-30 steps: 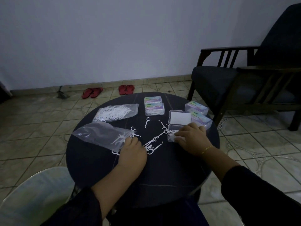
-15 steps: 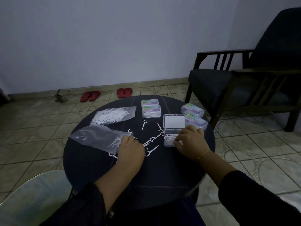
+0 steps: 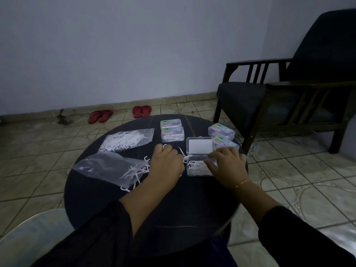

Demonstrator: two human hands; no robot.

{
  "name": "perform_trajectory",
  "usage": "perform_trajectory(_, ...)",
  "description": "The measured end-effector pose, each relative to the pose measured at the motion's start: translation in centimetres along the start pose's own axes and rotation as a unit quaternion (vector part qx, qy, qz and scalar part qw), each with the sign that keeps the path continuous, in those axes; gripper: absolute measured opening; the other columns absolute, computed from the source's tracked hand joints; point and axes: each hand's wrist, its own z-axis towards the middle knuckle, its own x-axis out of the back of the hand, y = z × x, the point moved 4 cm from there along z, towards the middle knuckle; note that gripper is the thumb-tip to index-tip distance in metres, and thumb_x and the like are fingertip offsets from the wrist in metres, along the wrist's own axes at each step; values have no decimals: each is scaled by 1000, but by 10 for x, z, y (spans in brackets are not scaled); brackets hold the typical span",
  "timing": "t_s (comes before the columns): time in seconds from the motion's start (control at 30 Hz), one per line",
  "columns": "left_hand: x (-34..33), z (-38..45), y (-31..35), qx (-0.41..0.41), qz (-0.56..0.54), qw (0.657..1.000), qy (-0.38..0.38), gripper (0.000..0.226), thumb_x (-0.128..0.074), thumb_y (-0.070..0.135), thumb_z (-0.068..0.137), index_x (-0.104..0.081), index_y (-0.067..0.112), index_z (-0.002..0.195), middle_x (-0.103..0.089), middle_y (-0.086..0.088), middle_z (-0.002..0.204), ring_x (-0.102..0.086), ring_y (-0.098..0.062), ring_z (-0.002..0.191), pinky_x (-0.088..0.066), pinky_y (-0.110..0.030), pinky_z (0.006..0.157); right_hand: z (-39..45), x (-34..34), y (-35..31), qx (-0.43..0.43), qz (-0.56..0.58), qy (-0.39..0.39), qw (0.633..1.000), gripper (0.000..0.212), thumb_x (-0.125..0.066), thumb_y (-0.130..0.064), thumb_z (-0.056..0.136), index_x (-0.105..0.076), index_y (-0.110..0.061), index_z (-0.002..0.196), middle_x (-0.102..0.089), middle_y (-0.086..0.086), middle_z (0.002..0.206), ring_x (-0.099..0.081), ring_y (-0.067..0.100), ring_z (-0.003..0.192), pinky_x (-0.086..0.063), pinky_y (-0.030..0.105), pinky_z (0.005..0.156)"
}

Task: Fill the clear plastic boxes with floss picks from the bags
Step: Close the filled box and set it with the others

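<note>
Your left hand [image 3: 167,164] sits at the frame's centre, knuckles up and fingers curled under, while your right hand [image 3: 228,164], just right of centre, spreads its fingers palm-down, both dark-sleeved forearms rising from the bottom edge.

Dark, seemingly black sleeves [image 3: 107,234] pushed up; thin gold bracelet [image 3: 241,183] on right wrist.

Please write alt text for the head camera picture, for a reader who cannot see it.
Two bare hands work at an open clear plastic box of white floss picks on a round dark table: the right hand rests on it, the left hand beside it. Two clear bags of picks lie left; four closed boxes behind.
</note>
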Motion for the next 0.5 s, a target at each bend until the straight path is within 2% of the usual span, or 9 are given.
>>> perform_trajectory(0.2,-2,27,33,-38,-28,998,49,16,-80,26,52,-65,21,53,-58,4,54,-55,-18,60,-25,-34,69,-1,3,12,-31,15,29,999,35,-42,-50,94,-57,-34,123,-51,-8,126,-34,16,121,-28,35,95)
perform_trajectory(0.3,-19,26,44,-50,-60,995,61,18,-82,31,59,-68,23,65,-63,6,63,-57,-18,67,-25,-33,68,-3,1,14,-33,13,20,999,35,-41,-49,95,-56,-34,123,-50,-8,126,-34,15,121,-27,34,96)
perform_trajectory(0.4,-28,18,40,4,-99,994,48,35,-74,48,74,-72,24,98,-70,9,89,-59,-16,86,-26,-33,72,-7,-3,14,-24,13,9,1000,36,-42,-47,95,-55,-35,126,-49,-10,128,-34,14,122,-28,34,96)
perform_trajectory(0.47,-34,11,34,45,-158,986,19,50,-55,53,88,-58,23,129,-62,9,122,-52,-17,113,-26,-34,83,-9,-5,13,-20,14,12,1000,36,-43,-45,95,-53,-36,128,-49,-10,129,-34,13,122,-27,32,95)
perform_trajectory(0.5,-38,6,29,75,-196,978,8,54,-46,54,92,-49,24,137,-53,9,135,-44,-16,122,-23,-34,88,-10,-6,12,-22,15,11,1000,36,-43,-44,95,-52,-36,129,-48,-10,130,-34,13,122,-27,32,95)
